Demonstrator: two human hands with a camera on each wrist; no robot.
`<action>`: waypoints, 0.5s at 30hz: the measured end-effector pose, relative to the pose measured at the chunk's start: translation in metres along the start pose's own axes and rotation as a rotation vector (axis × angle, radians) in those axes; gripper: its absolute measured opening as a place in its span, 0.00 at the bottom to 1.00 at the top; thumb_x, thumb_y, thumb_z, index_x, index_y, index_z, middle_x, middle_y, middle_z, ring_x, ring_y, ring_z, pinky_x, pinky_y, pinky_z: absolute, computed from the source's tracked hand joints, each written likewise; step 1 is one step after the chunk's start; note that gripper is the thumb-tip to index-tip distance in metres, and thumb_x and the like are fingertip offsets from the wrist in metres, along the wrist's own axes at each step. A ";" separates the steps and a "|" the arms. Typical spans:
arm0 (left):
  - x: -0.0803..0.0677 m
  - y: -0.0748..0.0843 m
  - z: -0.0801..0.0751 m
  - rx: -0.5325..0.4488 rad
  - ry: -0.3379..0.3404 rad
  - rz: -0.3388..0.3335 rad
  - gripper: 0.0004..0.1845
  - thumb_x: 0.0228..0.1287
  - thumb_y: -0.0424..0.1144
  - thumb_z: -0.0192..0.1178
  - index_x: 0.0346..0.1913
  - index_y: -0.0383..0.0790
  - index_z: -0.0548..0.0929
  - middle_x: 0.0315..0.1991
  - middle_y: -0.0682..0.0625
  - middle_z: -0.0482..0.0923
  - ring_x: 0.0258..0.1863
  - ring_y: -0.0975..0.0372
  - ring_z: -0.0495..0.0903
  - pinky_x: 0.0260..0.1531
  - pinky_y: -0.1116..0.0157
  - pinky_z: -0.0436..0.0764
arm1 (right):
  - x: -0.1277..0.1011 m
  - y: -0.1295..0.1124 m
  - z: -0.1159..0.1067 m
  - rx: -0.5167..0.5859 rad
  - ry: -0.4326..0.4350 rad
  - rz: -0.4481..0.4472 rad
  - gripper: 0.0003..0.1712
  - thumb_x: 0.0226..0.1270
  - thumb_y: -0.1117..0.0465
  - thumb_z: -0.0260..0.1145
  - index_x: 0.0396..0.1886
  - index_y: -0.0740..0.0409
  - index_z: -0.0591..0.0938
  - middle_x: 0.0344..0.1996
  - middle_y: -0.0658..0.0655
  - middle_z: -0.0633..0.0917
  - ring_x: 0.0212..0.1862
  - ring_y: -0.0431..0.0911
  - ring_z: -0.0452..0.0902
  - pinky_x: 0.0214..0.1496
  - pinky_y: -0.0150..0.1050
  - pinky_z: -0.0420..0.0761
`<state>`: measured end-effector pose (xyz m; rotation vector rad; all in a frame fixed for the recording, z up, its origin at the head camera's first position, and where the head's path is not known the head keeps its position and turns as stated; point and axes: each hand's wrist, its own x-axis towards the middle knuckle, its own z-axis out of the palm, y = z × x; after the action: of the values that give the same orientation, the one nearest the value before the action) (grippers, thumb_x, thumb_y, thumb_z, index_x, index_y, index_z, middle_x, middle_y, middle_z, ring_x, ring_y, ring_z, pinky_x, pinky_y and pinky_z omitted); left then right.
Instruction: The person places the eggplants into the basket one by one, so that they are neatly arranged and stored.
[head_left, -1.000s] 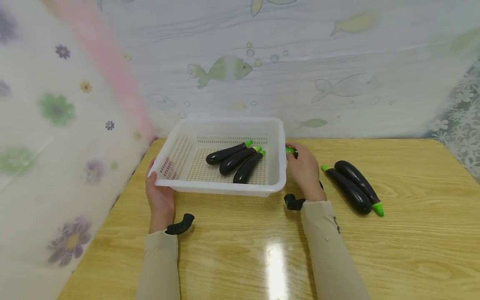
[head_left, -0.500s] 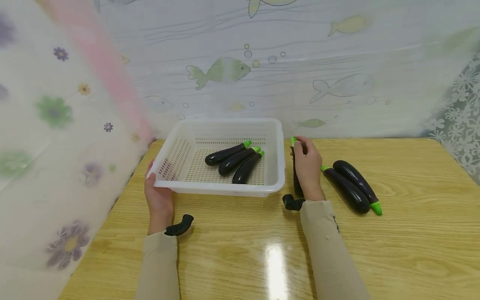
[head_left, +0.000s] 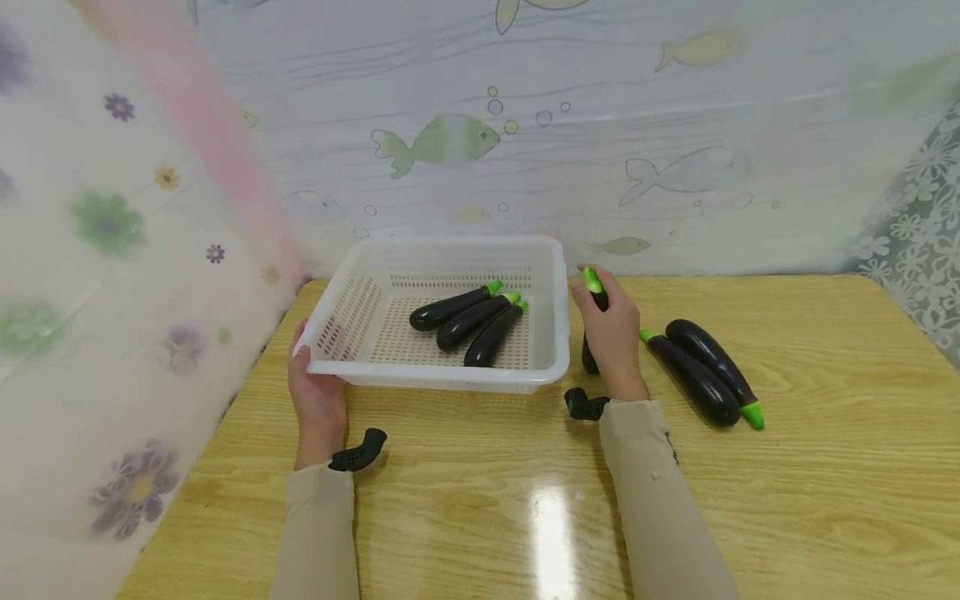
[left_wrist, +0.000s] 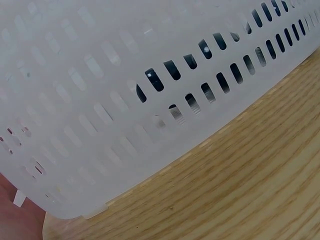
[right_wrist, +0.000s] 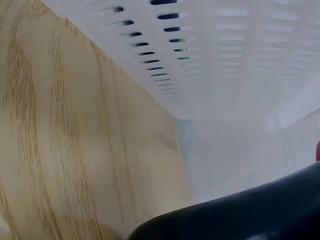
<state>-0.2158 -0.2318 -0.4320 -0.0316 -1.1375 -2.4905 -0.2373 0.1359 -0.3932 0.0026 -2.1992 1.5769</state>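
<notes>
A white perforated plastic basket (head_left: 442, 375) stands on the table with three eggplants (head_left: 476, 321) inside, dark purple with green stems. My left hand (head_left: 318, 396) grips the basket's front left corner, thumb over the rim. Just right of the basket, my right hand (head_left: 613, 333) holds another eggplant (head_left: 591, 354) near its green stem, which points up and away. In the right wrist view that eggplant's dark body (right_wrist: 240, 215) crosses the bottom, beside the basket's slotted side (right_wrist: 210, 65). The left wrist view shows the basket wall (left_wrist: 115, 135) close up, dark eggplant skin showing through its slots.
Two more eggplants (head_left: 701, 375) lie side by side on the wooden table (head_left: 825, 483), right of my right hand. Behind the table hangs a fish-patterned sheet (head_left: 450, 75), and a flowered one (head_left: 112, 317) covers the left side.
My right hand has raised the eggplant's stem end beside the basket, and its fingers have shifted round it. The left hand and the basket have stayed in place.
</notes>
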 end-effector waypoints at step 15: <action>0.000 0.000 0.000 0.048 -0.018 0.010 0.25 0.62 0.44 0.47 0.63 0.49 0.64 0.63 0.47 0.60 0.61 0.55 0.59 0.59 0.55 0.54 | -0.001 -0.001 0.001 0.055 -0.048 -0.050 0.20 0.63 0.45 0.53 0.56 0.35 0.71 0.50 0.46 0.74 0.43 0.42 0.69 0.46 0.42 0.69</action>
<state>-0.2159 -0.2324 -0.4319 -0.0462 -1.2018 -2.4582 -0.2363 0.1346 -0.3926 0.1119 -2.1743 1.6248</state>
